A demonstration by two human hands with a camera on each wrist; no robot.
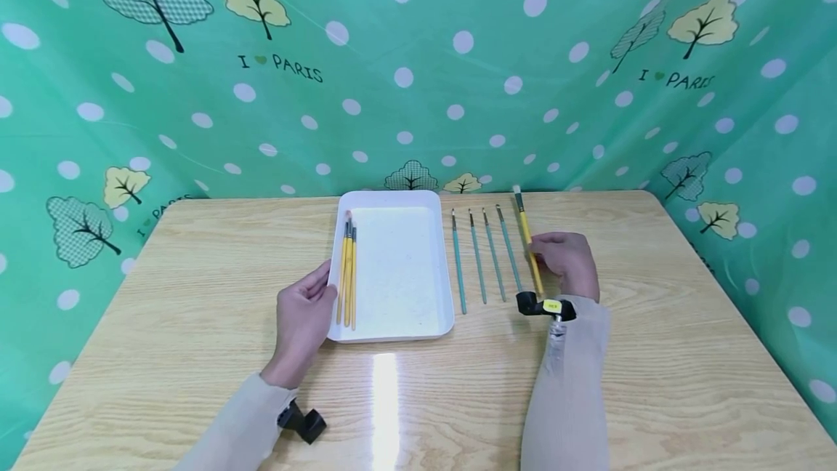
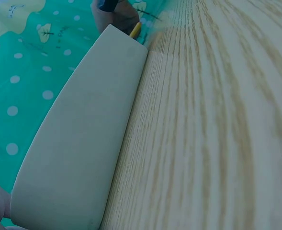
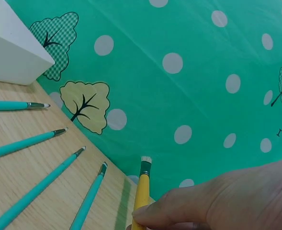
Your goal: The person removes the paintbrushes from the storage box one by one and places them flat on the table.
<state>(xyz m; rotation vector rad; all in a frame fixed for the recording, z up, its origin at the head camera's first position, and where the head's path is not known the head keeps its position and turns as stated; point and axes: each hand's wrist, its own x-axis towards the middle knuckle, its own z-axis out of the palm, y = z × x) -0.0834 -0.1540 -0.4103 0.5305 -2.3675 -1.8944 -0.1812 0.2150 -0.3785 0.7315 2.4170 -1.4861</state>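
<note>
My right hand (image 1: 567, 259) pinches the yellow handle of a paintbrush (image 1: 525, 227) between thumb and fingers. That brush has a dark ferrule and pale flat bristles, which point to the far side; its shadow falls on the table in the right wrist view. At the left side of a white rectangular tray (image 1: 399, 267), my left hand (image 1: 304, 315) grips the wall, thumb at the rim and fingers outside. Several yellow-handled paintbrushes (image 1: 349, 275) lie lengthwise along the tray's left inner side. Between the tray and my right hand, several thin teal paintbrushes (image 1: 459, 264) form a row.
The wooden table (image 1: 216, 311) ends at a green dotted cloth (image 1: 431, 64) hanging behind it and at the sides. A camera mount (image 1: 546, 305) sits on the right wrist, close to the brush handles. Another mount (image 1: 302, 421) is on the left wrist.
</note>
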